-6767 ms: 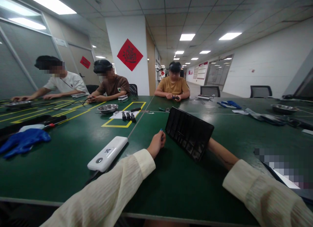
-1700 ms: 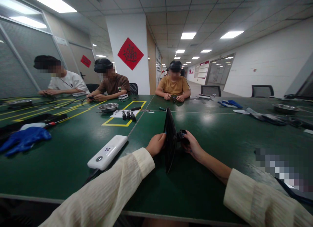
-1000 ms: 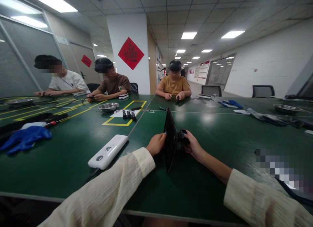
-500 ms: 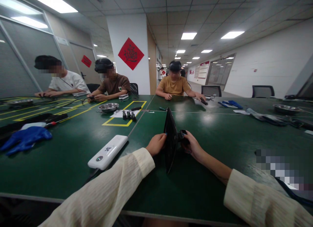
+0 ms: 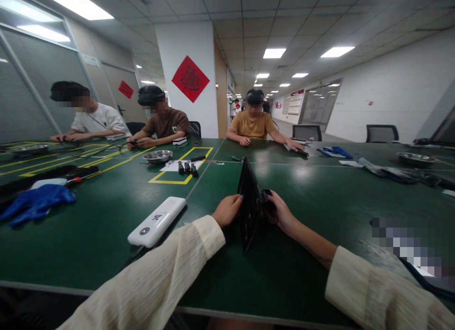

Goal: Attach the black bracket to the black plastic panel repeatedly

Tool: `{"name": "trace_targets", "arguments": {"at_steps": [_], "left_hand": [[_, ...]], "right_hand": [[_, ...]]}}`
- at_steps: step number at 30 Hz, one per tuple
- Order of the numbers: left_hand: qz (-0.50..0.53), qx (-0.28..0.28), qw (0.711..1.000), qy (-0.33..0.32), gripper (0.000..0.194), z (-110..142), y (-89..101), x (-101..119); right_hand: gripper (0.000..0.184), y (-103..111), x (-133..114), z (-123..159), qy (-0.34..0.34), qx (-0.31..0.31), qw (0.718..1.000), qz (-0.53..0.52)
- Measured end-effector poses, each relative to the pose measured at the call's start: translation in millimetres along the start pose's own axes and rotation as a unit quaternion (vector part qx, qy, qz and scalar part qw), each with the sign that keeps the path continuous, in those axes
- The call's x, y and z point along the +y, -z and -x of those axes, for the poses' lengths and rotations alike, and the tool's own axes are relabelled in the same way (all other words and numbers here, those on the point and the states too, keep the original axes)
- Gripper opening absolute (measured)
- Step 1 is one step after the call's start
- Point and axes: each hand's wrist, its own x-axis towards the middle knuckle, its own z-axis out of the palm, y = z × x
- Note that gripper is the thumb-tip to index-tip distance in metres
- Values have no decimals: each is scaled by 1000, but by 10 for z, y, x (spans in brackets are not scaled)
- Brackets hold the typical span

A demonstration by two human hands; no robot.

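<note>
Black and glossy, a thin rectangular panel (image 5: 250,211) stands nearly edge-on at the centre of the frame, above the dark green tabletop (image 5: 313,192). The left hand (image 5: 228,210) is closed on the panel's left side, thumb against it, the other fingertips hidden. Right of it, the right hand (image 5: 280,209) curls round a small black block (image 5: 267,197) at the panel's other side. A white, round-cornered plastic case (image 5: 157,221) marked 26 lies left of centre.
</note>
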Motion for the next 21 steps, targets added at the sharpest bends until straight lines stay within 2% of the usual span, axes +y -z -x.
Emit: {"name": "trace_targets", "arguments": {"at_steps": [7,13,21], "left_hand": [[13,16,1000,16,44,-9,-21,-27],[18,3,1000,13,39,-18,-21,-35],[20,-1,1000,5,36,-9,-8,-21]], "right_hand": [[31,-10,4,-3,7,2,1000,-18],[30,10,45,-27,16,-19,1000,-12],[28,-3,18,-16,14,-9,1000,-18]]}}
